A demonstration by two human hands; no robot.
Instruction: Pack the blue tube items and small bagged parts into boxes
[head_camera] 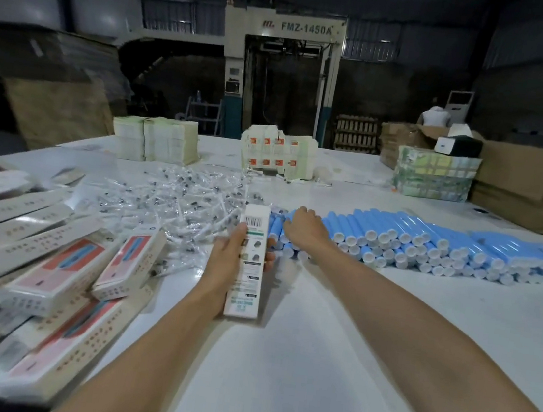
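My left hand (pixel 226 262) grips a long white box (pixel 249 258) with a barcode on its far end, holding it lengthwise over the white table (pixel 294 364). Just to its right, my right hand (pixel 305 227) reaches onto the left end of a wide pile of blue tubes (pixel 431 242) with white caps; its fingers curl over a tube there. A heap of small clear bagged parts (pixel 177 200) lies left of and behind the box.
Packed red-and-white boxes (pixel 64 275) and flat box blanks lie piled along the left. At the table's back stand stacks of flat cartons (pixel 156 138), a white-orange box stack (pixel 277 153) and a strapped bundle (pixel 434 175). Brown cardboard cartons (pixel 535 182) sit at the right.
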